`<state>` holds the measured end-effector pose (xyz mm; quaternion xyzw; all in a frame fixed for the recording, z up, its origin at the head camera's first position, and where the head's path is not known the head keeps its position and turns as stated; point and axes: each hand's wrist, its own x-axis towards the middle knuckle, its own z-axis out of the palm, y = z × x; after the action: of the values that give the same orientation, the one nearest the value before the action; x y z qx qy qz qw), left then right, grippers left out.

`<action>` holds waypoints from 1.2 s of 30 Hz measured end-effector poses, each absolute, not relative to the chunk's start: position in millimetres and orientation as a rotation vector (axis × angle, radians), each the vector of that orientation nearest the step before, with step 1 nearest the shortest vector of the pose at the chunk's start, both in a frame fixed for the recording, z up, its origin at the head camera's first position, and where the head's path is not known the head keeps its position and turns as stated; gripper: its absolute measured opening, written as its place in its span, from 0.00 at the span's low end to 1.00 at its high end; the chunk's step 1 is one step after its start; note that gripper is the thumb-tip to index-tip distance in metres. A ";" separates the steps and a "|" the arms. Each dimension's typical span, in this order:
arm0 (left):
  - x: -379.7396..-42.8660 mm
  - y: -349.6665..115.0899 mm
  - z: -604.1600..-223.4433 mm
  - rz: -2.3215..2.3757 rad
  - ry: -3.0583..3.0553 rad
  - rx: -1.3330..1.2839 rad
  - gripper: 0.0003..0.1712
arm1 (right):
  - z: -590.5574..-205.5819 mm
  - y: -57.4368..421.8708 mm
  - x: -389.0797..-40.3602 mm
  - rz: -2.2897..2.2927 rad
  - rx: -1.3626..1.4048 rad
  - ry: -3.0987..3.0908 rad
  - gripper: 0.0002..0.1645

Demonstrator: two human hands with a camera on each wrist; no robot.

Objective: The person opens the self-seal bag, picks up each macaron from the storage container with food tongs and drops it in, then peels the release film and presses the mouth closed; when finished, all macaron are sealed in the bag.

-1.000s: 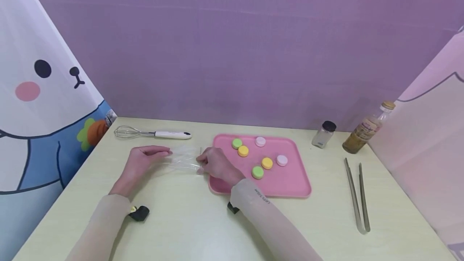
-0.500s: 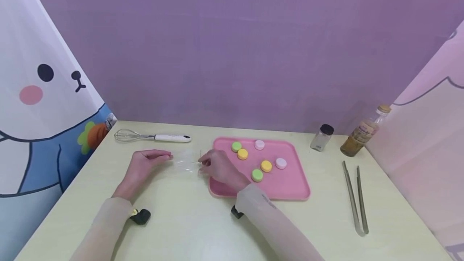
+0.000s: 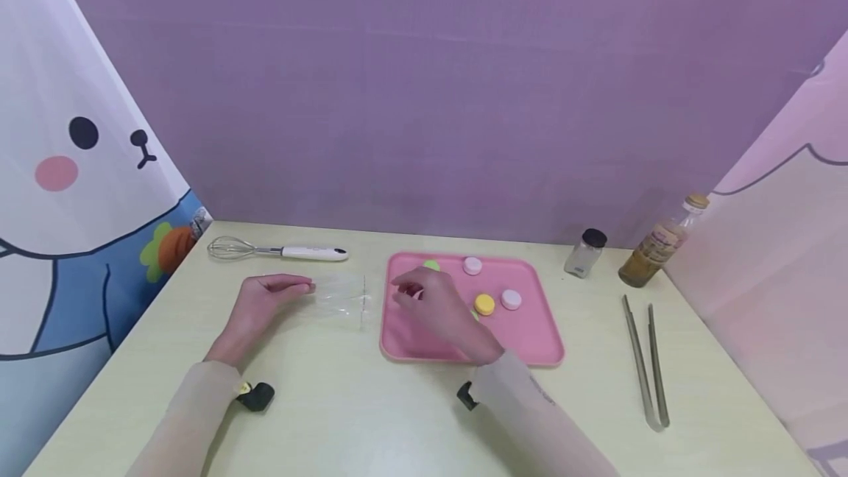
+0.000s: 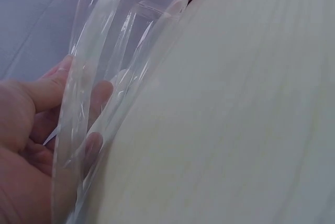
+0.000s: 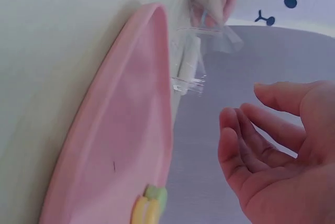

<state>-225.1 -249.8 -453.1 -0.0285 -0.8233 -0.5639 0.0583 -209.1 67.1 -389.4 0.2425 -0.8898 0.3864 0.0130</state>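
My left hand pinches one end of a clear plastic bag over the table, left of the pink tray. In the left wrist view the crinkled bag runs between thumb and fingers. Above the tray, my right hand is bare of any object; its loosely bent fingers stand apart from the thumb in the right wrist view. On the tray lie yellow, pale pink and green macarons, some of them hidden behind the right hand.
A whisk with a white handle lies behind the bag. At the back right stand a small black-capped jar and a corked bottle. Metal tongs lie right of the tray. A purple cloth hangs behind the table.
My right hand has let go of the bag's right end and moved right, over the tray. The left hand has stayed at the bag's other end.
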 end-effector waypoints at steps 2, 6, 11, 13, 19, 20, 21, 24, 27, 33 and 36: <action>-225.5 -249.7 -453.2 -1.714 -2.493 -0.088 0.18 | -386.7 72.7 -202.7 1.164 0.780 -2.764 0.15; -225.2 -249.3 -452.3 -1.723 -2.495 -0.082 0.20 | -384.9 88.1 -189.3 1.151 0.808 -2.737 0.14; -224.4 -249.1 -450.7 -1.733 -2.513 -0.057 0.24 | -386.7 113.2 -173.5 1.168 0.797 -2.701 0.14; -224.0 -249.1 -450.3 -1.743 -2.512 -0.051 0.24 | -387.7 123.7 -167.4 1.185 0.777 -2.704 0.14; -222.2 -249.4 -450.0 -1.758 -2.508 -0.023 0.25 | -396.1 155.2 -150.1 1.166 0.730 -2.732 0.13; -221.8 -249.5 -450.0 -1.756 -2.512 -0.018 0.26 | -397.5 160.6 -146.7 1.146 0.718 -2.737 0.13; -221.4 -249.6 -449.8 -1.758 -2.514 -0.016 0.26 | -398.7 165.8 -143.1 1.129 0.702 -2.744 0.13; -220.6 -249.8 -449.2 -1.750 -2.528 -0.005 0.27 | -400.7 179.8 -132.4 1.078 0.656 -2.751 0.13; -219.9 -250.2 -448.3 -1.751 -2.537 0.000 0.28 | -401.8 191.7 -122.5 1.048 0.652 -2.723 0.12; -219.4 -250.3 -447.9 -1.746 -2.546 0.008 0.29 | -401.1 210.6 -102.4 0.999 0.643 -2.660 0.15; -219.8 -250.0 -448.5 -1.747 -2.534 0.001 0.28 | -400.2 219.2 -91.0 1.002 0.613 -2.647 0.16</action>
<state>-219.8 -250.0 -448.5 0.0004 -0.8229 -0.5672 0.0320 -91.0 219.2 -400.2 0.2102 -0.9072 0.3433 0.1225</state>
